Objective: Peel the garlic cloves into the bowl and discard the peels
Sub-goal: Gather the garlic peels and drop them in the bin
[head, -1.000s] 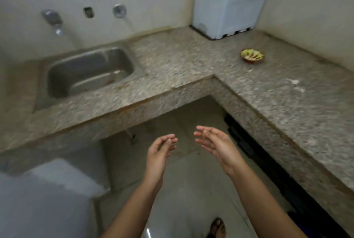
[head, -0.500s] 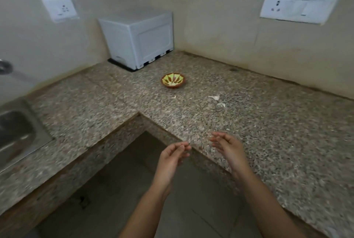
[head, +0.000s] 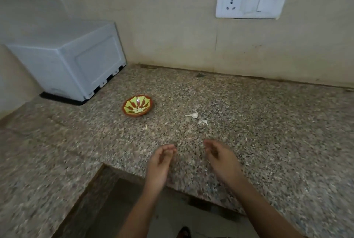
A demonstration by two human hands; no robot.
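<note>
Garlic is my business here, and it lies on the speckled counter [head: 268, 132] well ahead of my fingers: two white garlic pieces [head: 192, 114] close together, to the right of the painted bowl [head: 137, 105], with a smaller pale scrap [head: 146, 127] just in front of the bowl (whether these are whole cloves or only shed skins I cannot tell at this blur). The bowl stands apart from them, nearer the white appliance [head: 76, 59] in the corner. I judge that this keeps clean cloves away from the litter of peel while leaving both within one reach. My left hand [head: 160, 163] and my right hand [head: 220, 158] hover over the counter's near edge, forearms running in from below, palms turned toward each other with a gap between. Neither holds anything that I can see. The fingers are loosely curled, the left ones bunched near the thumb, the right ones a little more spread. I judge this a ready pose for picking up a piece, the right hand being the nearer to them.
</note>
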